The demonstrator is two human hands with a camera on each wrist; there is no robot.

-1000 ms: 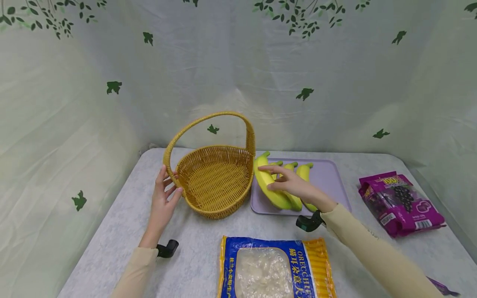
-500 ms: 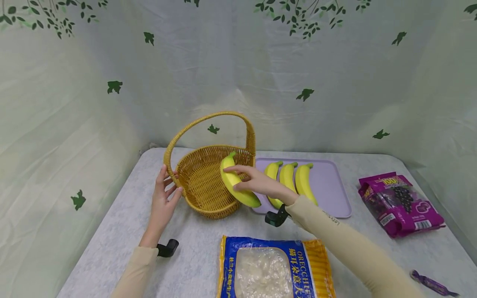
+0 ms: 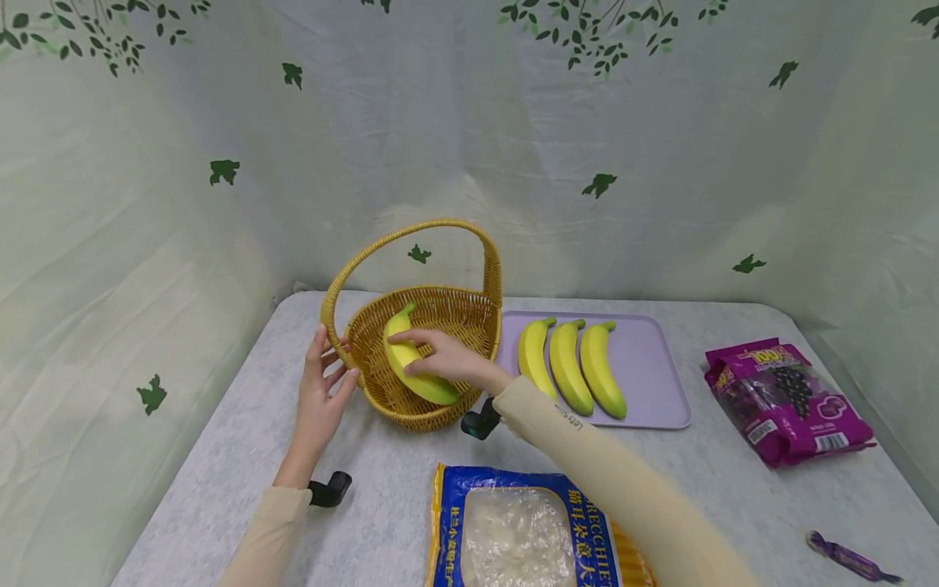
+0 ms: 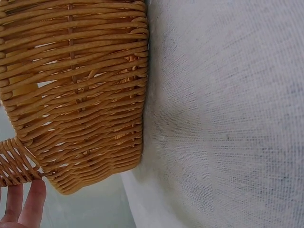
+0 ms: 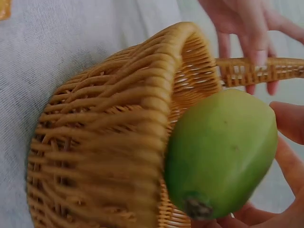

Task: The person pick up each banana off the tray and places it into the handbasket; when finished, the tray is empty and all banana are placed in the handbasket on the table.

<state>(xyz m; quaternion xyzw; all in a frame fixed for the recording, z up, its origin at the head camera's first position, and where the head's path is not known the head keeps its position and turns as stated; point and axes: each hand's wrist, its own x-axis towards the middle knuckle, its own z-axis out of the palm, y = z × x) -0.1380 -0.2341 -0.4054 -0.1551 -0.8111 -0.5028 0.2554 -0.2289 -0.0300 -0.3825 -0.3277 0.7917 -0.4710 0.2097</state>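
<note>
Right grip (image 3: 446,359), banana (image 3: 403,361) pinched mid-length, at mouth of basket (image 3: 416,421)

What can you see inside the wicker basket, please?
A banana in the right hand shows in the mouth of the basket; otherwise only bare wicker is visible. The banana and hand cover part of the basket's bottom, so anything beneath them cannot be seen.

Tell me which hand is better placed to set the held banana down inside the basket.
Right, most likely: the right hand grips the banana at the opening of the basket. The left hand pinches the handle low on one side, so it seems better suited to steadying.
</note>
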